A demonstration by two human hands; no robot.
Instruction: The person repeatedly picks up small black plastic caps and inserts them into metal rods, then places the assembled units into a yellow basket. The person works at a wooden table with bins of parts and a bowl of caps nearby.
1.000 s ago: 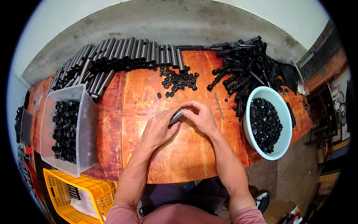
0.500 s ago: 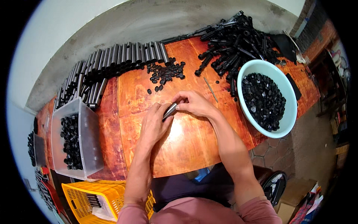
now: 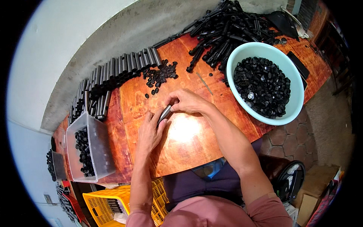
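A short dark metal tube [image 3: 164,114] is held between my two hands above the wooden table [image 3: 181,155]. My left hand [image 3: 150,130] is closed around its lower, nearer part. The fingers of my right hand [image 3: 186,101] pinch its upper end, and they cover that end from sight. Beyond my hands lies a loose heap of small black caps [image 3: 160,73]. A thin metal rod [image 3: 204,83] rests on the tabletop to the right of the caps.
Stacked metal tubes [image 3: 117,67] line the back left by the wall. A translucent bin [image 3: 102,151] of black parts stands at left, a pale blue basin [image 3: 298,102] of black pieces at right. Black rod-shaped parts [image 3: 227,30] pile up behind. Below sits a yellow crate [image 3: 98,204].
The whole view has turned and shifted a little, so the bin and basin sit differently in the picture. Both hands keep their hold on the tube.
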